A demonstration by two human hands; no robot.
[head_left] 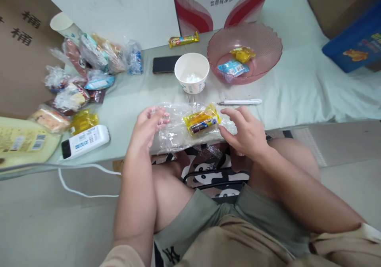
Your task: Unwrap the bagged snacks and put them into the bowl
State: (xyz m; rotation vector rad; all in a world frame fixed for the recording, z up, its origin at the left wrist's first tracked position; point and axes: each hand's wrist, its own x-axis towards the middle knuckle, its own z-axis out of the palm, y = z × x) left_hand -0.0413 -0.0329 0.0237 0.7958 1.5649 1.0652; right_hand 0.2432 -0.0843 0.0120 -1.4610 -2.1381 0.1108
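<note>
A clear plastic bag [171, 134] lies spread along the table's front edge. On it rests a yellow packet of snacks [201, 120] with a dark, printed strip along its lower side. My left hand [148, 126] is at the bag's left end, its fingers curled into the film, which partly covers the fingertips. At the right end is my right hand [245, 131], thumb and forefinger apart beside the packet, with nothing seen between them. Just beyond the bag stand a white paper bowl [192, 74] and, to its right, a white pen-like cutter [240, 101].
A pink bowl [268, 47] holds a blue packet and a yellow one. Wrapped snacks [95, 58] are heaped at the left, near a white device [86, 141] and a yellow bottle [26, 142]. A phone [165, 64] and a yellow snack bar [183, 39] lie farther back.
</note>
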